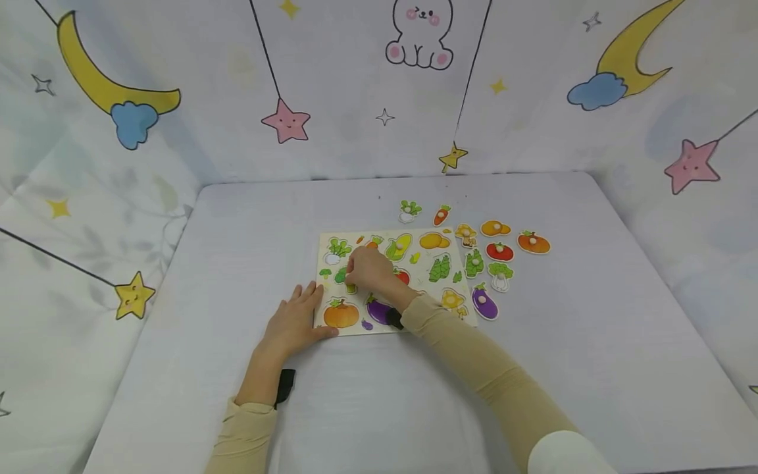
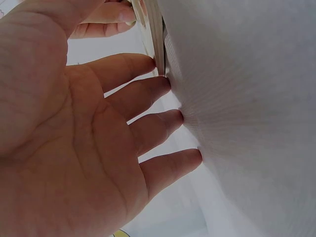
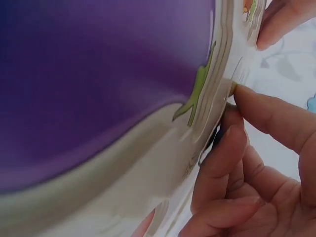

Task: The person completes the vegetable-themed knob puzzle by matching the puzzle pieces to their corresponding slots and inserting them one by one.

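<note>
Head view: the left hand (image 1: 296, 322) lies at the left edge of the board (image 1: 419, 280), fingers straight and spread, likely to stop it sliding. The right hand (image 1: 374, 271) is over the board's left half, thumb and finger close together. It seems to pinch the broccoli piece (image 1: 340, 275) by a knob I can't see, maybe to set it neatly. The loose turnip (image 1: 408, 216) lies behind the board, the loose eggplant (image 1: 488, 307) right of it, perhaps for easy reach. The broccoli looks green, with a yellowish stem, partly hidden.
</note>
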Demonstrator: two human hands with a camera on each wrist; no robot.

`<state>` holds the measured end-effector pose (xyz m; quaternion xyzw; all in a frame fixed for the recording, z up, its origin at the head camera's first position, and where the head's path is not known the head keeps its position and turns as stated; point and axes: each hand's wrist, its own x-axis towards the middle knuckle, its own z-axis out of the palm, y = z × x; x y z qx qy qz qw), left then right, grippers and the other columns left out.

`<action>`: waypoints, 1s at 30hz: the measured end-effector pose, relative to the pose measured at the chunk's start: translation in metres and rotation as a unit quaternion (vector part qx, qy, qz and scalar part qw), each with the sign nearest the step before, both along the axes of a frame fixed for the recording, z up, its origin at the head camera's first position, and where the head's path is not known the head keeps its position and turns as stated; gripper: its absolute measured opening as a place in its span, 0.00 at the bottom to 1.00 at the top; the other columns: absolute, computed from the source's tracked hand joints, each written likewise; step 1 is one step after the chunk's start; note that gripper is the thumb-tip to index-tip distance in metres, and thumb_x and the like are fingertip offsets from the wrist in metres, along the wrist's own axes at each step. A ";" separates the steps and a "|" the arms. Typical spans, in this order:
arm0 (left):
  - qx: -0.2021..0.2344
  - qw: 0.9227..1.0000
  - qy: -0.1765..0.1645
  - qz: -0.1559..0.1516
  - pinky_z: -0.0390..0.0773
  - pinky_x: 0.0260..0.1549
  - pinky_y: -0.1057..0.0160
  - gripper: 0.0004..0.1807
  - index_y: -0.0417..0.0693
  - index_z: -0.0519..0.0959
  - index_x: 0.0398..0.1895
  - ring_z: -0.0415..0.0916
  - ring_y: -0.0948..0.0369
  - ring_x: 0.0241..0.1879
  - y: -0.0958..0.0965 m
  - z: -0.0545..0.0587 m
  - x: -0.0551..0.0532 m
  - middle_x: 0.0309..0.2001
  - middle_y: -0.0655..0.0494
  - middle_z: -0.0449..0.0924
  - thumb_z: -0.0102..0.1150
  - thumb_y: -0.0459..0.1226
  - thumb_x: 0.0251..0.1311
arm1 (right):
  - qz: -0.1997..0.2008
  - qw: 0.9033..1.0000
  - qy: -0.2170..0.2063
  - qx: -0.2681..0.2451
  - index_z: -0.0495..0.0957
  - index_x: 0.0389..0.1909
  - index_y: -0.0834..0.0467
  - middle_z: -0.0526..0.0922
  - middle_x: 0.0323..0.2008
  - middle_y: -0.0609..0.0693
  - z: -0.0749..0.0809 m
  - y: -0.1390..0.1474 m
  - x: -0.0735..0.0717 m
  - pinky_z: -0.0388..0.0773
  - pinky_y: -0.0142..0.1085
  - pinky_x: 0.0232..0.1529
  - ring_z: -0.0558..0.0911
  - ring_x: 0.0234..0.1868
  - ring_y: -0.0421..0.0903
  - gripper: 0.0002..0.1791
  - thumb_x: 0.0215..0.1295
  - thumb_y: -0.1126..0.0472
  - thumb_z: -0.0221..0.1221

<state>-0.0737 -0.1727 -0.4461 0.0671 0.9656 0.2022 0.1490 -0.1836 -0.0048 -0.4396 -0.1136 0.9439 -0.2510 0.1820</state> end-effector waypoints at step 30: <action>-0.001 1.000 -0.008 0.004 0.50 0.68 0.31 0.53 0.39 0.55 0.75 0.43 0.37 0.75 0.003 0.003 -0.001 0.76 0.40 0.50 0.70 0.53 0.52 | -0.040 0.998 -0.027 -0.051 0.77 0.53 0.57 0.78 0.33 0.52 0.029 0.204 0.039 0.73 0.33 0.29 0.74 0.31 0.47 0.22 0.59 0.57 0.67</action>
